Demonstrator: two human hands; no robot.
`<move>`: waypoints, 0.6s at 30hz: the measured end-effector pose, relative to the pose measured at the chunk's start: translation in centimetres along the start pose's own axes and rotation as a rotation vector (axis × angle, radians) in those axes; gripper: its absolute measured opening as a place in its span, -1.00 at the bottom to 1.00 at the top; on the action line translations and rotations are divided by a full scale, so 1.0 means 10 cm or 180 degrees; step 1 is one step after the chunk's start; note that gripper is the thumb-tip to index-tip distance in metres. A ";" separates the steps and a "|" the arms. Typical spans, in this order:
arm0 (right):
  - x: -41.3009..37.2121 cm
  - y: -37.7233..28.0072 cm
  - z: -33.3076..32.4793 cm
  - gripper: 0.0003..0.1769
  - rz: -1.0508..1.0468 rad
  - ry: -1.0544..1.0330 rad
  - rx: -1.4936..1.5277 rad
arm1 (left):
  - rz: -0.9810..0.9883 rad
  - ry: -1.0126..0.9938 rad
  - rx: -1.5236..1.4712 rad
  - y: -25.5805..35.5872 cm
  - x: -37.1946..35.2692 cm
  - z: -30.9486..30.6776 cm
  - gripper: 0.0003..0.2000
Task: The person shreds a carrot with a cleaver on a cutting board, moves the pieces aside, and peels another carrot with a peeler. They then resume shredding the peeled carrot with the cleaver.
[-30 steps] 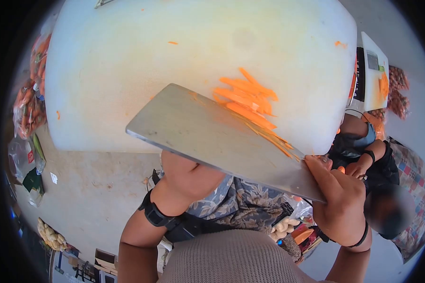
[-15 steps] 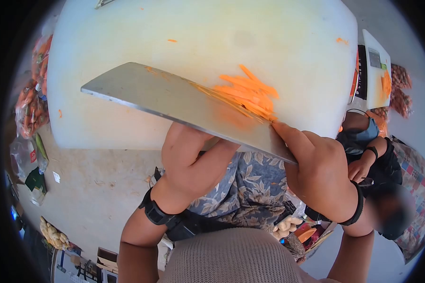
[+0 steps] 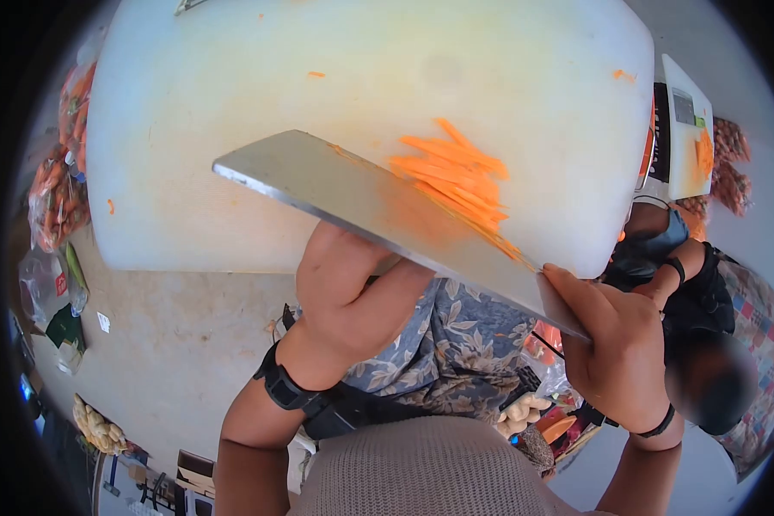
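Observation:
A broad cleaver slants over the near edge of the white cutting board, its blade tilted flat side up. My right hand is closed around its handle end at the lower right. My left hand is curled against the near side of the blade, over the board's front edge. The blade hides its fingertips and whatever they hold. A small pile of carrot strips lies on the board beyond the blade, and thin shreds cling along the blade's far edge.
Bags of carrots lie on the floor at left. At right stands a smaller board with shredded carrot, close to bags of reddish bulbs. Another person sits at my right, near my elbow.
My right hand has drawn the cleaver to the right and slightly toward me, so its tip moved rightward. My left hand and the carrot pile stay nearly in place.

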State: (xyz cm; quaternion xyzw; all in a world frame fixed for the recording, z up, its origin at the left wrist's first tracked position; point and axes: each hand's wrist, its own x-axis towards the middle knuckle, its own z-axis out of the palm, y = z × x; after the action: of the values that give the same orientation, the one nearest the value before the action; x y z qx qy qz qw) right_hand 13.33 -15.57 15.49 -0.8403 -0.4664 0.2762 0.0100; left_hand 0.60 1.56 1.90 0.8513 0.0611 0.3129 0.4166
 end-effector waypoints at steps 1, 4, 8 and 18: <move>0.06 0.01 0.03 -0.40 0.0001 -0.0008 0.0005 | 0.0073 0.0013 0.0091 -0.01 0.01 0.00 -0.79; 0.24 0.02 0.18 -0.44 0.0031 -0.0012 0.0219 | 0.0186 0.0065 0.0152 -0.03 0.02 0.01 -0.78; 0.28 0.01 0.26 -0.48 -0.0026 0.0253 0.0221 | 0.0156 0.0060 0.0180 0.00 0.04 0.01 -0.78; -0.08 -0.06 0.00 -0.32 -0.0198 0.0444 -0.0002 | -0.0074 0.0034 -0.0010 0.02 -0.01 0.03 -0.77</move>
State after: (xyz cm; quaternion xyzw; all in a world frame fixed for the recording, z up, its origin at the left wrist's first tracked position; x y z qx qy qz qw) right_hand 12.56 -15.91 16.02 -0.8426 -0.4905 0.2164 0.0508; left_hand 0.69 1.19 1.80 0.8482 0.0727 0.3127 0.4213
